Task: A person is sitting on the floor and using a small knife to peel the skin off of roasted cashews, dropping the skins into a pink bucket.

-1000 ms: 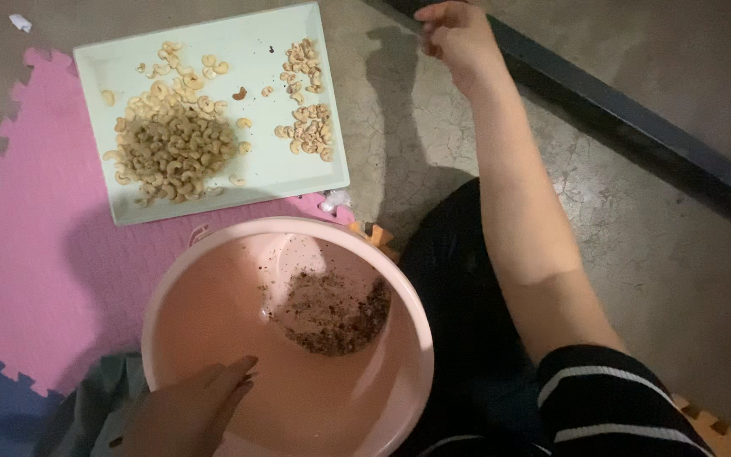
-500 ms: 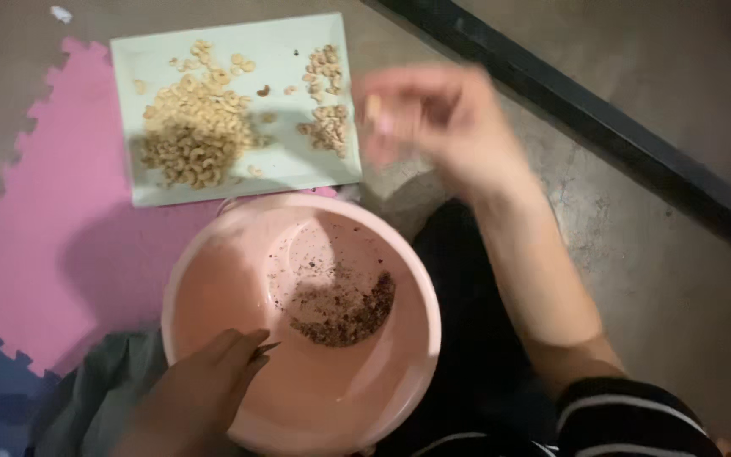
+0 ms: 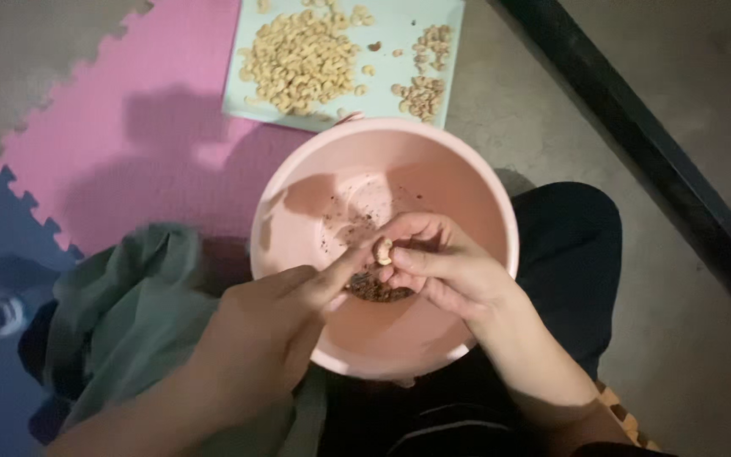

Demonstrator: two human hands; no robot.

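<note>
Both hands meet over the pink bowl [image 3: 467,195], right hand [image 3: 437,271] pinching a cashew nut [image 3: 381,250] (small, light, brittle, best held by its sides) while the left hand [image 3: 272,313] closes fingertips against it.

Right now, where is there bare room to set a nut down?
Free: the pale tray along its left edge, and the pink mat between tray and green cloth. Crowded: the pink bowl, where both hands, left and right, meet over the husks.
</note>
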